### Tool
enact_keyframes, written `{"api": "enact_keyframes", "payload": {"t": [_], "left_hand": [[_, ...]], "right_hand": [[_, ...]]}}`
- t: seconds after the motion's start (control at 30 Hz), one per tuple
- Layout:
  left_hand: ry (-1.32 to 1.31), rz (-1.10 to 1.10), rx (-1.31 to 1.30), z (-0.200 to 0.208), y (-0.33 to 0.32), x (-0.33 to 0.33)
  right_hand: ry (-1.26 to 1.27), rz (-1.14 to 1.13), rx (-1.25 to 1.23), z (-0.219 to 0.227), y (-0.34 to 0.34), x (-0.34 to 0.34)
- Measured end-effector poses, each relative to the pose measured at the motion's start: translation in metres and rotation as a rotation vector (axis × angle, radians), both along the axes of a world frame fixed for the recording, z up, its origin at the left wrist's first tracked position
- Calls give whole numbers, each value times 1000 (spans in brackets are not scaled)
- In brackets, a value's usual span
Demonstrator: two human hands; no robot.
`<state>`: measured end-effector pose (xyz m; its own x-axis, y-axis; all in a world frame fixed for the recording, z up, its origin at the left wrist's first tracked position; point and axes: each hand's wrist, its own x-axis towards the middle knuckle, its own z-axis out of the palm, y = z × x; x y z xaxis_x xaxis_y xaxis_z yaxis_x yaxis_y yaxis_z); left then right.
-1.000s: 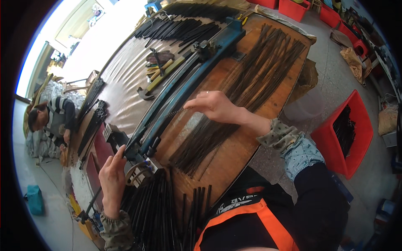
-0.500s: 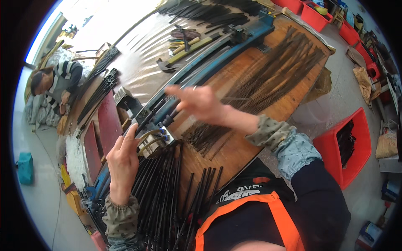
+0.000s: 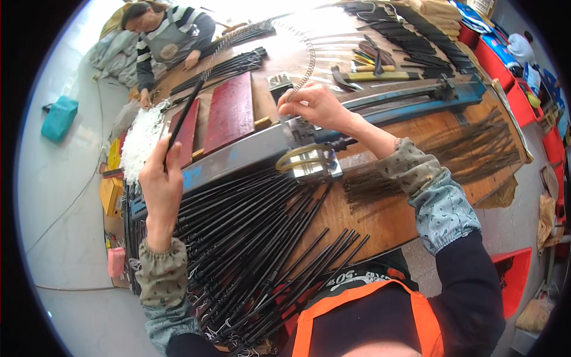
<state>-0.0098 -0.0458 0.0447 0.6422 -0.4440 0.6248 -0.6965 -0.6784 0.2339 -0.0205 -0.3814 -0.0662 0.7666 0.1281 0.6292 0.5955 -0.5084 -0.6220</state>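
My left hand [image 3: 162, 187] is closed around a thin black tube [image 3: 184, 116], tilted with its upper end pointing away from me. Between the thumb and fingers of my right hand [image 3: 318, 108] is a long, thin coil spring [image 3: 311, 56]. It arches up over the bench, then down to the left toward the tube's upper end; whether the two join I cannot tell. Right below that hand sits a metal clamping fixture [image 3: 312, 162] with yellowish hoses, mounted on a blue-grey rail [image 3: 238, 156].
Many black rods [image 3: 250, 238] fan out in front of me. More springs [image 3: 440, 157] lie on the wooden bench at right. A hammer [image 3: 380, 76], dark red boards [image 3: 229, 113] and a white pile [image 3: 143, 143] are farther back. Across the bench sits a co-worker [image 3: 169, 38]; red bins [image 3: 514, 273] stand at right.
The view has swung toward the left. My left hand now holds the black tube up, off the rail. My right hand, blurred over the rail before, now holds the raised spring.
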Motion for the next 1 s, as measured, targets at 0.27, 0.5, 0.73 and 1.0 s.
{"api": "enact_keyframes", "payload": {"t": [0.27,0.5,0.73,1.0], "left_hand": [[180,111,12,-32,54,-9],[53,37,-19,-41,52,5],[130,-11,188,-50,55,32],[180,-254,342,-107,-103,61]], "right_hand": [[62,-36,-219,-5,19,19],[-37,-100,-642,-7,41,29],[-106,-533,-761,-35,-136,-56],[-90,-643,-748,-35,-236,-104]]}}
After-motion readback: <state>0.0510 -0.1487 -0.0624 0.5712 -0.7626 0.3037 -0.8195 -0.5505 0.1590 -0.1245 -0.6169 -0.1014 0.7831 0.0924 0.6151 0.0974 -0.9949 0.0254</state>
